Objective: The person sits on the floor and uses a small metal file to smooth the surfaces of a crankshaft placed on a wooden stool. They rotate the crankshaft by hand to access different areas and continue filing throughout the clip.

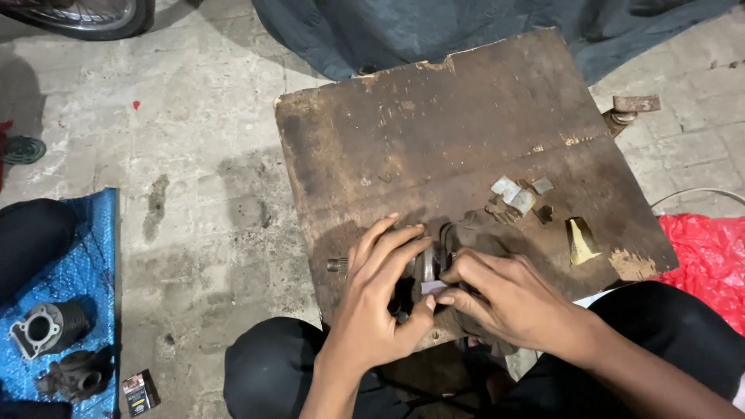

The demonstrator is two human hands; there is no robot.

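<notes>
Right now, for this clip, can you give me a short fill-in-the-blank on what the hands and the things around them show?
1. Both hands hold a metal part over a worn ____ board.
2. The engine cylinder lies on a ____ sheet.
3. Right of the board lies a crumpled ____ bag.
4. The small grey pieces lie on the ____.

Missing words: wooden; blue; red; board

My left hand (380, 299) and right hand (497, 299) cover most of the metal part (427, 268), so I cannot tell its shape. The wheel (81, 15) is cut off at the top edge, and the small scraps (516, 198) on the surface (434, 132) are too small to identify.
</notes>
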